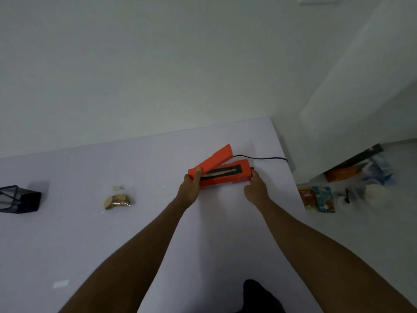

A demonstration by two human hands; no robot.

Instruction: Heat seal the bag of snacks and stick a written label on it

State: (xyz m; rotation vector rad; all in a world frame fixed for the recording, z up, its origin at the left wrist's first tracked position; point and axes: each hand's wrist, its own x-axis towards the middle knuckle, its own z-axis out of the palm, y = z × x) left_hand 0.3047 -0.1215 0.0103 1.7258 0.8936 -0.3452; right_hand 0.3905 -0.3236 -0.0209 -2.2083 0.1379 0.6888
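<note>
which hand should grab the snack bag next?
Left, probably. The snack bag lies on the table to the left of the left hand; the right hand steadies the sealer at its far end.

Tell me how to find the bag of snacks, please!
Look at the big pale table. Left of the orange heat sealer that both hands are on, a small clear bag of snacks lies flat by itself. It holds tan round pieces, unlike the black mesh holder farther left.
</note>
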